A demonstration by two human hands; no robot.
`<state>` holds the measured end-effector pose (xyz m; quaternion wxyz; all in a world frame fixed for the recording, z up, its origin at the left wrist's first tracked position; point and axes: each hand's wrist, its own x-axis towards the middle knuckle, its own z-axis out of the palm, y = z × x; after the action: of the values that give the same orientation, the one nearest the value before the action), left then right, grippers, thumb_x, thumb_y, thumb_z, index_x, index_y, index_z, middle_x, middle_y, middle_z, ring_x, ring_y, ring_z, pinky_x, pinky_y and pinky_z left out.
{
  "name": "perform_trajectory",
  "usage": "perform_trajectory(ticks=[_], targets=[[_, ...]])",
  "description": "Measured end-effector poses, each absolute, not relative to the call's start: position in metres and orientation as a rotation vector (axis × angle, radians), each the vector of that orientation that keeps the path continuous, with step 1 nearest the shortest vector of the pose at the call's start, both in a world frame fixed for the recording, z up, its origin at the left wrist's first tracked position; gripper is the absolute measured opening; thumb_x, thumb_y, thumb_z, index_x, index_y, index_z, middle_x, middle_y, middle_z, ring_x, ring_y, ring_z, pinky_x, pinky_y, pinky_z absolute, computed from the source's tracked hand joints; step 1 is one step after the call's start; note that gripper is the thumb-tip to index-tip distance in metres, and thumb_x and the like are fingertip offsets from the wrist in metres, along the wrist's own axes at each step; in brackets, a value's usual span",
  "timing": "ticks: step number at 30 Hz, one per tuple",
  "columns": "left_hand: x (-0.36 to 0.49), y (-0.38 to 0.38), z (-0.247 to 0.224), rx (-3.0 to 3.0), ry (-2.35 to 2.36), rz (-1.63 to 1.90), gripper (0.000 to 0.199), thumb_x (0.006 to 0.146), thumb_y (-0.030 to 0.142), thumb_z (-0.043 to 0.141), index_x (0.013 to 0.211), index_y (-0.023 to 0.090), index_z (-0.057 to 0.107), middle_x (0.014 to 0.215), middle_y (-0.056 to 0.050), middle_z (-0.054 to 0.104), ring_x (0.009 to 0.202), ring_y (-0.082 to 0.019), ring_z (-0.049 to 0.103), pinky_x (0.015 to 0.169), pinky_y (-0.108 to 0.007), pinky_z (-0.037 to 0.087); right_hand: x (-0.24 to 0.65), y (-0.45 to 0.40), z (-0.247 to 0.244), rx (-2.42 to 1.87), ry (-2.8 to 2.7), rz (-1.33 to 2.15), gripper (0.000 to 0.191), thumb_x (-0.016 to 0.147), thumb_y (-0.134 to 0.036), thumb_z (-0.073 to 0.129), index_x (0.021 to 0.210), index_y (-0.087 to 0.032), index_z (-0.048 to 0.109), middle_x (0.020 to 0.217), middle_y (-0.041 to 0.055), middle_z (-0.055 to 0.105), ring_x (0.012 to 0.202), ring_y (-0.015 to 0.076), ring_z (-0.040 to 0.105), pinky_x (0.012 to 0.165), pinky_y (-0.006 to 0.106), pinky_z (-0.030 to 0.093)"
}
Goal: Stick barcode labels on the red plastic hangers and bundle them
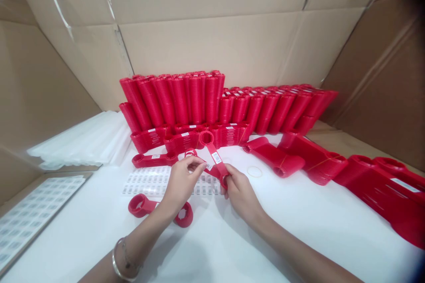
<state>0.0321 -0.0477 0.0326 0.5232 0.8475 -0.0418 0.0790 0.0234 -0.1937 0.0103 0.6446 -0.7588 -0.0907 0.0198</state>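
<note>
My right hand (pixel 241 191) is closed on the lower ends of red ring-ended plastic pieces, fanned apart. The upper piece (pixel 213 152) carries a white barcode label. My left hand (pixel 184 177) pinches a small white label (pixel 209 166) between thumb and fingertips, over the lower piece. Beneath my hands lies a sheet of printed labels (pixel 146 181) on the white table. More red pieces (pixel 141 205) rest under my left forearm, which hides their middle. Another red piece (pixel 154 159), with a label, lies behind the sheet.
Tall stacks of red pieces (pixel 179 99) line the cardboard wall (pixel 206 44). Banded bundles (pixel 275 157) lie to the right, near a loose rubber band (pixel 254 171). At the left are white plastic bags (pixel 83 141) and another label sheet (pixel 36 212).
</note>
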Motion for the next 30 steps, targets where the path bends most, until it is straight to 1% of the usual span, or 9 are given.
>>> perform_trajectory(ticks=[5, 11, 15, 18, 21, 26, 30], targets=[[0.0297, -0.0486, 0.0342, 2.006, -0.086, 0.147, 0.019, 0.076, 0.032, 0.056, 0.075, 0.014, 0.062, 0.075, -0.002, 0.062, 0.069, -0.012, 0.056, 0.065, -0.020, 0.043, 0.0262, -0.1958, 0.0109, -1.672, -0.138, 0.125, 0.030, 0.067, -0.009, 0.027, 0.083, -0.015, 0.052, 0.052, -0.0033, 0.044, 0.046, 0.0104, 0.043, 0.045, 0.020, 0.036], [0.0293, -0.0503, 0.0364, 1.963, -0.140, 0.128, 0.019, 0.077, 0.032, 0.055, 0.074, 0.013, 0.059, 0.074, -0.002, 0.060, 0.069, -0.011, 0.054, 0.064, -0.019, 0.042, 0.0274, -0.1953, 0.0104, -1.640, -0.105, 0.127, 0.024, 0.065, -0.009, 0.029, 0.077, -0.016, 0.050, 0.048, -0.0036, 0.045, 0.044, 0.0105, 0.044, 0.044, 0.020, 0.036], [0.0298, -0.0487, 0.0364, 1.912, -0.176, 0.104, 0.019, 0.078, 0.032, 0.054, 0.075, 0.014, 0.056, 0.074, 0.000, 0.057, 0.069, -0.009, 0.052, 0.063, -0.017, 0.041, 0.0297, -0.1964, 0.0120, -1.630, -0.086, 0.126, 0.027, 0.066, -0.010, 0.029, 0.080, -0.016, 0.051, 0.047, -0.0040, 0.045, 0.043, 0.0105, 0.043, 0.043, 0.020, 0.036], [0.0300, -0.0446, 0.0371, 1.882, -0.155, 0.172, 0.018, 0.079, 0.032, 0.053, 0.076, 0.014, 0.054, 0.074, 0.001, 0.056, 0.070, -0.008, 0.051, 0.064, -0.017, 0.040, 0.0312, -0.1987, 0.0128, -1.646, -0.052, 0.113, 0.029, 0.067, -0.009, 0.027, 0.082, -0.015, 0.051, 0.046, -0.0044, 0.043, 0.043, 0.0109, 0.042, 0.042, 0.020, 0.035], [0.0290, -0.0417, 0.0392, 1.899, -0.153, 0.172, 0.019, 0.080, 0.033, 0.054, 0.078, 0.015, 0.054, 0.076, 0.000, 0.056, 0.072, -0.009, 0.051, 0.065, -0.018, 0.040, 0.0298, -0.1989, 0.0136, -1.647, -0.080, 0.084, 0.029, 0.065, -0.008, 0.028, 0.082, -0.015, 0.051, 0.048, -0.0045, 0.043, 0.044, 0.0107, 0.042, 0.043, 0.020, 0.035], [0.0251, -0.0440, 0.0423, 1.998, -0.197, 0.080, 0.020, 0.080, 0.033, 0.053, 0.077, 0.014, 0.058, 0.075, 0.000, 0.058, 0.070, -0.010, 0.051, 0.064, -0.019, 0.038, 0.0249, -0.1957, 0.0134, -1.665, -0.146, 0.051, 0.027, 0.063, -0.008, 0.028, 0.076, -0.016, 0.050, 0.053, -0.0035, 0.044, 0.046, 0.0102, 0.042, 0.044, 0.021, 0.035], [0.0263, -0.0450, 0.0419, 2.021, -0.189, 0.093, 0.020, 0.080, 0.033, 0.053, 0.077, 0.014, 0.059, 0.077, -0.001, 0.059, 0.070, -0.010, 0.051, 0.063, -0.019, 0.038, 0.0251, -0.1960, 0.0123, -1.690, -0.162, 0.044, 0.029, 0.064, -0.008, 0.027, 0.079, -0.015, 0.051, 0.053, -0.0033, 0.043, 0.047, 0.0104, 0.042, 0.045, 0.021, 0.035]])
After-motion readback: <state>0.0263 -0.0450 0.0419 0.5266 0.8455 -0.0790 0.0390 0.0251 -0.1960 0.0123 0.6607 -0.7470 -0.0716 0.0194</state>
